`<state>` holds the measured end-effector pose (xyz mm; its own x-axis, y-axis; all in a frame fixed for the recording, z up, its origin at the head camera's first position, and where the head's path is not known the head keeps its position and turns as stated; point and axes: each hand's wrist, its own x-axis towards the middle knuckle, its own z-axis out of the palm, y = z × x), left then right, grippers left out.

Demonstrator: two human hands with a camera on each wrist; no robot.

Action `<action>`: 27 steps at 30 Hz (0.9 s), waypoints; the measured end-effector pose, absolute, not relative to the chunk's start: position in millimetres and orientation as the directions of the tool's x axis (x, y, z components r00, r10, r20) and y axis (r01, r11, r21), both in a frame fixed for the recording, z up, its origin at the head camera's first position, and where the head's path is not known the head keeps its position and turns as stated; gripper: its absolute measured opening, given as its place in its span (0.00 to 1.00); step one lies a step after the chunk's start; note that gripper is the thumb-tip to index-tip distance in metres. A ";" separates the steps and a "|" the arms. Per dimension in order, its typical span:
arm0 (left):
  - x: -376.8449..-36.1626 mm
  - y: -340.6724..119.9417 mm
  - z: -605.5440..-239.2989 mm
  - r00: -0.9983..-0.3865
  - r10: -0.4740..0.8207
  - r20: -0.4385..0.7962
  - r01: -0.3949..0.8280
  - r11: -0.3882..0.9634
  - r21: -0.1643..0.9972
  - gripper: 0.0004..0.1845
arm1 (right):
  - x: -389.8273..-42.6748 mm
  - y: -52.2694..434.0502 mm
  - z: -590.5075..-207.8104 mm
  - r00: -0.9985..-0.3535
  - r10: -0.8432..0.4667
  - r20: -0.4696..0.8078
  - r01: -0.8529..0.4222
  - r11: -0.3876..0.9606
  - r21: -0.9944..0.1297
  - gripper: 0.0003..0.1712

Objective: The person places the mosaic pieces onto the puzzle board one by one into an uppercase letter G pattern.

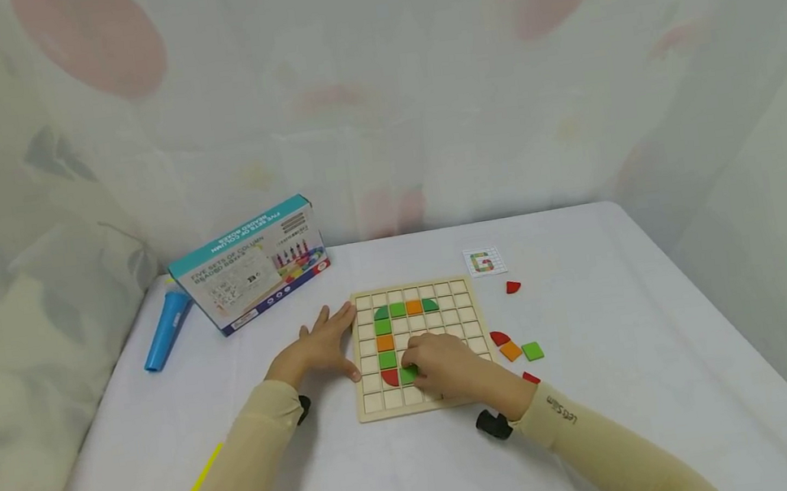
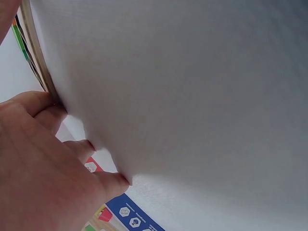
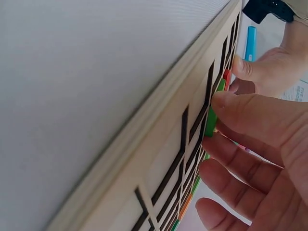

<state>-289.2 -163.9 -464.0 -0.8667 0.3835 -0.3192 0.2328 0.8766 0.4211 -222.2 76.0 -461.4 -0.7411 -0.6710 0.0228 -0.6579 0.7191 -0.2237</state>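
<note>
Right hand (image 1: 445,366) pinched a green tile (image 1: 408,375) into a lower cell of the board (image 1: 460,282), beside a red tile (image 1: 390,378) | left hand (image 1: 324,342) lay flat, fingers spread, against the board's left edge | spare tiles (image 1: 520,350) sat just right of the board on the table (image 1: 630,315).

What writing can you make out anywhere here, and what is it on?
"FIVE SETS OF COLUMN BEADED BOXES": on the teal box, seen upside down; its smaller print is too small to read.
"G": a coloured letter on the small card.
"Let's Slim": on the right sleeve, roughly; small.
</note>
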 end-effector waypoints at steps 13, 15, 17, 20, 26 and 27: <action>-291.4 -163.7 -473.1 -0.864 0.384 -0.326 0.231 0.877 0.423 0.67 | -219.8 83.0 -460.5 -0.736 -0.675 0.053 -0.668 0.712 -0.216 0.15; -291.2 -163.8 -473.1 -0.863 0.385 -0.326 0.231 0.877 0.422 0.67 | -220.3 85.9 -458.6 -0.744 -0.666 0.053 -0.659 0.720 -0.217 0.15; -290.7 -163.7 -472.4 -0.863 0.383 -0.329 0.229 0.878 0.421 0.67 | -221.6 88.8 -457.0 -0.754 -0.655 0.052 -0.649 0.731 -0.213 0.15; -289.8 -164.0 -471.0 -0.862 0.387 -0.326 0.234 0.876 0.422 0.67 | -223.7 94.8 -454.4 -0.778 -0.626 0.047 -0.620 0.754 -0.218 0.17; -290.1 -164.7 -466.8 -0.861 0.392 -0.324 0.249 0.881 0.403 0.67 | -228.1 121.7 -451.6 -0.804 -0.582 0.123 -0.593 0.768 -0.242 0.16; -290.3 -164.9 -466.3 -0.861 0.394 -0.321 0.254 0.880 0.401 0.67 | -228.8 128.1 -452.7 -0.810 -0.571 0.132 -0.585 0.774 -0.241 0.16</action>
